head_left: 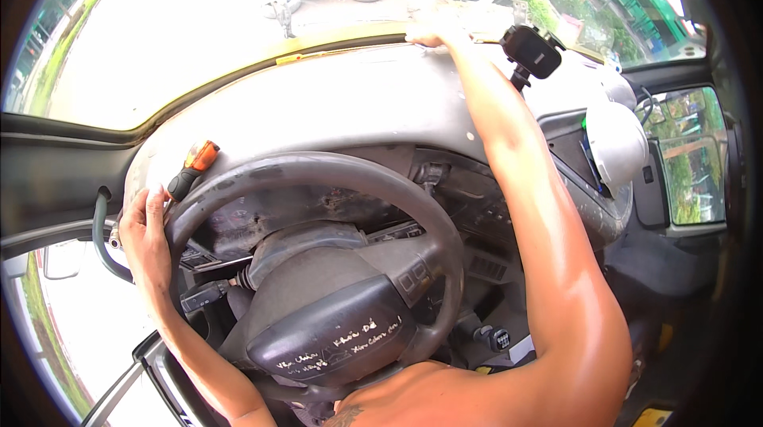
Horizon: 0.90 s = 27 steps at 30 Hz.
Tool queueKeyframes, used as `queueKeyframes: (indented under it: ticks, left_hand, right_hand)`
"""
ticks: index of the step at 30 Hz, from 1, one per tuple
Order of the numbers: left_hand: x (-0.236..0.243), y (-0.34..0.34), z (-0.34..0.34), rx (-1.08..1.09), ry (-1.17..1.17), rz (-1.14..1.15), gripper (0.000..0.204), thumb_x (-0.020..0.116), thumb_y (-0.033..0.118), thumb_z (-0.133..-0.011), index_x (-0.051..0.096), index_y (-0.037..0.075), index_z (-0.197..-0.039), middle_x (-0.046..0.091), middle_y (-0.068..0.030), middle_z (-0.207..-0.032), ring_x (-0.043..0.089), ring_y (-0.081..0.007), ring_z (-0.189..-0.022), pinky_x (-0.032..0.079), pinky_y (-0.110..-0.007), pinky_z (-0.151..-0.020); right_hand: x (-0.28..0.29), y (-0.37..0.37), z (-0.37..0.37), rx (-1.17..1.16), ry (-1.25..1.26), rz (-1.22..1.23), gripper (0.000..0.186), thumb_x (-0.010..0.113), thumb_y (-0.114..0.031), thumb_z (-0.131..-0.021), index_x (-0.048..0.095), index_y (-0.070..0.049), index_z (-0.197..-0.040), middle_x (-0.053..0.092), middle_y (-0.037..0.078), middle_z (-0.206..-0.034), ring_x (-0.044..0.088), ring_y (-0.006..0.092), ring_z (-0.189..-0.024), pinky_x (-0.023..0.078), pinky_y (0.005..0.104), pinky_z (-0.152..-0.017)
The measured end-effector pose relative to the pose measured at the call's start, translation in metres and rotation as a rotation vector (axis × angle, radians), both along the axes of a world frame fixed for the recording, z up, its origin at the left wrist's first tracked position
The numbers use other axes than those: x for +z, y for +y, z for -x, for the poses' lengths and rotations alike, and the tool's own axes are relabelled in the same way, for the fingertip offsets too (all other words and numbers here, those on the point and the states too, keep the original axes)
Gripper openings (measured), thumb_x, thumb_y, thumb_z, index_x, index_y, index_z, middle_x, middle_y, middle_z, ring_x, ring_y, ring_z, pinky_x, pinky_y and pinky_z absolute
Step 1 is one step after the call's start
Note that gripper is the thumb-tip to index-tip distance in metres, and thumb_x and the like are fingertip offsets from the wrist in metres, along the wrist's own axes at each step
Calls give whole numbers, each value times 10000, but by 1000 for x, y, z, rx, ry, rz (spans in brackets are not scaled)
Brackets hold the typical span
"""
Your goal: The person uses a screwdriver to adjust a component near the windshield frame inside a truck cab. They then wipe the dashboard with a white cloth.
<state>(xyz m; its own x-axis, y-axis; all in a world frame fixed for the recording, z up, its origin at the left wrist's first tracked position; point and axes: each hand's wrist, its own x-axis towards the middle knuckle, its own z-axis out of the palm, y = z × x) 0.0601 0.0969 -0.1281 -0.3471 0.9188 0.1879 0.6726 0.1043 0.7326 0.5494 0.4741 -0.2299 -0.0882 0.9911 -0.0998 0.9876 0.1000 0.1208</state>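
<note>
My left hand (145,220) lies at the left end of the dashboard, its fingers bent loosely over the edge. Beside its fingertips an orange-and-black object (194,170), shaped like a tool handle, rests behind the rim of the dark steering wheel (310,166). Far across the pale dashboard (358,101), my right arm reaches to the base of the windscreen. There my right hand (431,35) lies with fingers stretched leftward; glare washes them out in part. I make out nothing held in either hand. A thin yellow strip (298,57) runs along the windscreen's lower edge.
A black phone holder (532,52) stands right of my right forearm. Farther right is a white hard hat (616,145), near a side window. A control stalk (205,295) sticks out left of the column. The gear lever (499,339) is low on the right.
</note>
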Motion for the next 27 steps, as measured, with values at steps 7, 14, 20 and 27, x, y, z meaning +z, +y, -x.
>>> queueKeyframes:
  ticks: [7, 14, 20, 27]
  left_hand:
    - [12, 1, -11, -15, -136, 72, 360, 539, 320, -1018, 602, -3, -871, 502, -6, -761, 425, -95, -732, 382, -246, -706]
    - [11, 5, -5, -26, -108, 88, 391, 532, 344, -1019, 603, -14, -877, 525, -17, -769, 449, -105, -742, 398, -251, -726]
    - [11, 8, -7, -56, -88, 85, 407, 531, 357, -1018, 597, -16, -869, 508, -17, -760, 439, -108, -739, 387, -252, -723]
    - [12, 5, -6, -54, -99, 83, 409, 531, 352, -1014, 588, -21, -855, 494, -14, -755, 425, -112, -737, 367, -259, -704]
  right_hand:
    - [-49, 47, -33, -135, 60, 112, 478, 635, -449, -846, 721, -57, -1105, 699, 197, -1095, 660, 343, -1029, 501, 459, -910]
    - [-29, 50, -44, -19, 103, 205, 451, 639, -481, -807, 746, -168, -1114, 728, 132, -1002, 672, 289, -975, 523, 400, -842]
    - [-20, 39, -18, -65, -74, 260, 535, 546, -475, -872, 665, -118, -1254, 610, 128, -1337, 630, 311, -1112, 477, 421, -974]
    - [-58, 47, 4, 56, -150, 123, 496, 455, -441, -954, 723, -44, -1082, 695, 183, -1140, 645, 382, -1064, 483, 482, -943]
